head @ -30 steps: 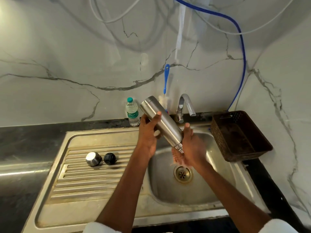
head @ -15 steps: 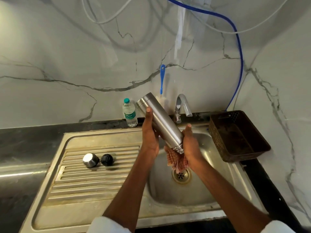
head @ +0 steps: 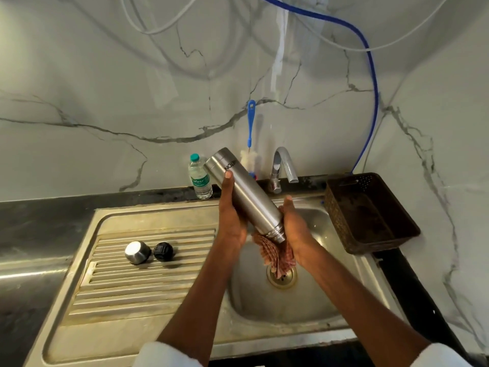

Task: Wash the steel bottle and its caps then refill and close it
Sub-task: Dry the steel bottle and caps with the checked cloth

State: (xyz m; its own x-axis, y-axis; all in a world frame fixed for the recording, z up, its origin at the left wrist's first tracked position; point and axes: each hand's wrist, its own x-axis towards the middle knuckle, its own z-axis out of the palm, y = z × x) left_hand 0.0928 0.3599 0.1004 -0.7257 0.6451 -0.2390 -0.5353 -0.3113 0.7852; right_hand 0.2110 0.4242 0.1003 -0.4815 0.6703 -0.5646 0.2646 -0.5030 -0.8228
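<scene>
Steel bottle [head: 246,196]: 1, held tilted over the sink basin, base up-left, open threaded mouth down-right, mouth end just above the drain.
Caps: 2, side by side and about touching on the ribbed drainboard [head: 127,282]; steel cap [head: 137,252] at left, black cap [head: 163,251] at right; both well apart from the bottle.
Left hand [head: 232,215]: fingers wrapped round the bottle's upper body, thumb tip near the base end.
Right hand [head: 296,229]: curled round the neck end w/ a reddish checked cloth [head: 277,256]; cloth hangs below the mouth toward the drain [head: 281,276].
Other items: 1 plastic water bottle [head: 199,177], green cap, on the counter behind the sink [head: 344,295]; 1 bottle brush [head: 250,128], blue handle, against the wall; 1 tap [head: 281,165]; 1 dark basket [head: 370,213] right of the basin; 1 blue hose [head: 371,83]; white cables along the wall top.
Hidden / cut off: bottle mouth partly covered by hand & cloth; brush bristles partly behind the bottle; both sleeves cropped at the bottom edge.
Writing: "…TON" on the bottle, upside down, first letters unclear; plastic bottle label green, script not legible.
</scene>
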